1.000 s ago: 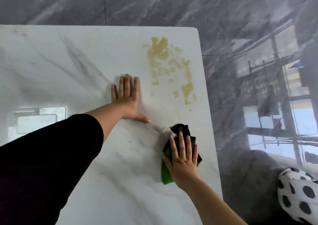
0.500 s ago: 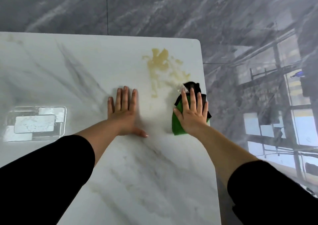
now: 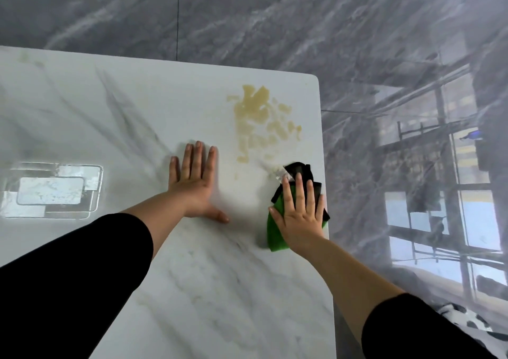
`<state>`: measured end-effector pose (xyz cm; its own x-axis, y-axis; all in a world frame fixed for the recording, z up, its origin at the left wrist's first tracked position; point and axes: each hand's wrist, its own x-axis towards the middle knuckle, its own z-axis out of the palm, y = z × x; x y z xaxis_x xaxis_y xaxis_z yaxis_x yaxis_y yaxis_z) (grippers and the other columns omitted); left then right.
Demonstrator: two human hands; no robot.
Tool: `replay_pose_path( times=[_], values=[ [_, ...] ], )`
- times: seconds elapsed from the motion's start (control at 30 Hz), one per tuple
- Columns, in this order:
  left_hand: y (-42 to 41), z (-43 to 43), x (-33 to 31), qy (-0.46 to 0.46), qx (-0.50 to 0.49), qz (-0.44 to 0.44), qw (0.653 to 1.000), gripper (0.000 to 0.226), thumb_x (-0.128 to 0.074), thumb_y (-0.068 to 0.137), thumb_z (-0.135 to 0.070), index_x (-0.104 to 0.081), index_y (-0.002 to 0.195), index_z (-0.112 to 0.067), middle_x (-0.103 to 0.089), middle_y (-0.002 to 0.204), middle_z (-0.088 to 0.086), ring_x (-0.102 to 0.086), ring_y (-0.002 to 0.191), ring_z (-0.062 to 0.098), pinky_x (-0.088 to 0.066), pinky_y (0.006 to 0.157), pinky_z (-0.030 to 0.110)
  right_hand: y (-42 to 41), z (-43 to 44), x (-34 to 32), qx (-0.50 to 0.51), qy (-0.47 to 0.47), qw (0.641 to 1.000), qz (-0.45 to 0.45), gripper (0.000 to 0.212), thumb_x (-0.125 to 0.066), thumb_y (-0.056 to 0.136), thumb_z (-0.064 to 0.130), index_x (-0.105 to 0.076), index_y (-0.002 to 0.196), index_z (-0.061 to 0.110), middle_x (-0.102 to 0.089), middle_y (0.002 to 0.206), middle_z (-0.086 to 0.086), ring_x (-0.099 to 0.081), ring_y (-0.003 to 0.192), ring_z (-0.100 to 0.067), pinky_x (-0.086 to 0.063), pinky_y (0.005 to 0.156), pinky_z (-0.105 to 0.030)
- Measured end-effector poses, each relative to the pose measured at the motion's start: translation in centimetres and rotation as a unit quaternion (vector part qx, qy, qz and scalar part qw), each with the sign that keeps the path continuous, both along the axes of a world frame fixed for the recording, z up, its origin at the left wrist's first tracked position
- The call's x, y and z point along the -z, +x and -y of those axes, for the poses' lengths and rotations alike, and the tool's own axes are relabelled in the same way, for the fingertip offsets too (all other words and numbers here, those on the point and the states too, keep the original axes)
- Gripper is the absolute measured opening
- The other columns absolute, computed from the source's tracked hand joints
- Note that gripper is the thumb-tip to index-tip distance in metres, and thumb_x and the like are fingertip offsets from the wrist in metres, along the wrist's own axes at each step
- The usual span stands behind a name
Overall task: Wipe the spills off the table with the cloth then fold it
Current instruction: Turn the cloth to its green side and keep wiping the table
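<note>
We have slid the cloth (image 3: 275,236) back toward us, just off the spill (image 3: 257,117), under our flat right hand (image 3: 302,215), while our flat left hand (image 3: 195,185) rests beside the spill, so most of it still needs wiping.

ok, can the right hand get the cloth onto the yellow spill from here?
Probably yes: the right hand presses the cloth just short of the spill, only bare table between; the left hand rests flat off to the side.
</note>
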<state>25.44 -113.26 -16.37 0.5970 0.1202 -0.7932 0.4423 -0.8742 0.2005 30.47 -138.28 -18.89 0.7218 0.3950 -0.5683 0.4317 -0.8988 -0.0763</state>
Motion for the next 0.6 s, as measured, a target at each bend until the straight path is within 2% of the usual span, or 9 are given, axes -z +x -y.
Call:
replay_pose_path(
  times=[0.1, 0.17, 0.37, 0.47, 0.6],
  values=[
    [0.1, 0.1, 0.0, -0.001, 0.0, -0.001, 1.0, 0.16, -0.067, 0.044, -0.087, 0.061, 0.117, -0.026, 0.068, 0.118, 0.002, 0.062, 0.112, 0.021, 0.028, 0.105, 0.05, 1.6, -0.6, 0.2, -0.013, -0.004, 1.0, 0.017, 0.069, 0.013, 0.079, 0.069, 0.046, 0.131, 0.038, 0.054, 0.135, 0.01, 0.045, 0.129, -0.015, 0.025, 0.109, -0.045],
    [0.1, 0.2, 0.0, 0.0, -0.002, -0.002, 1.0, 0.16, -0.068, 0.044, -0.086, 0.061, 0.117, -0.025, 0.068, 0.118, 0.003, 0.061, 0.113, 0.022, 0.029, 0.103, 0.051, 4.1, -1.9, 0.6, -0.01, 0.001, 0.999, 0.033, 0.068, 0.011, 0.08, 0.07, 0.047, 0.129, 0.039, 0.052, 0.137, 0.01, 0.037, 0.135, -0.016, 0.023, 0.11, -0.045],
    [-0.1, 0.2, 0.6, 0.008, 0.011, 0.01, 1.0, 0.16, -0.068, 0.047, -0.085, 0.059, 0.12, -0.022, 0.07, 0.117, 0.004, 0.059, 0.115, 0.027, 0.029, 0.1, 0.051, 13.2, -7.7, 1.7, 0.008, 0.009, 0.997, 0.073, 0.067, -0.004, 0.089, 0.068, 0.035, 0.135, 0.041, 0.028, 0.155, 0.007, 0.023, 0.143, -0.018, 0.018, 0.111, -0.046],
    [0.0, 0.1, 0.5, 0.011, 0.012, 0.007, 1.0, 0.159, -0.067, 0.048, -0.086, 0.061, 0.117, -0.022, 0.071, 0.114, 0.005, 0.059, 0.115, 0.028, 0.028, 0.102, 0.052, 13.8, -8.8, 1.8, 0.004, 0.006, 0.997, 0.08, 0.068, -0.005, 0.09, 0.067, 0.029, 0.141, 0.038, 0.025, 0.157, 0.006, 0.021, 0.144, -0.018, 0.021, 0.108, -0.045],
    [0.0, 0.2, 0.3, 0.018, 0.017, 0.006, 1.0, 0.158, -0.065, 0.049, -0.087, 0.06, 0.119, -0.021, 0.07, 0.115, 0.004, 0.06, 0.114, 0.026, 0.029, 0.1, 0.051, 11.1, -7.4, 1.4, -0.004, 0.016, 0.998, 0.064, 0.067, -0.006, 0.09, 0.067, 0.035, 0.135, 0.039, 0.027, 0.156, 0.005, 0.023, 0.143, -0.019, 0.023, 0.108, -0.044]
  ],
)
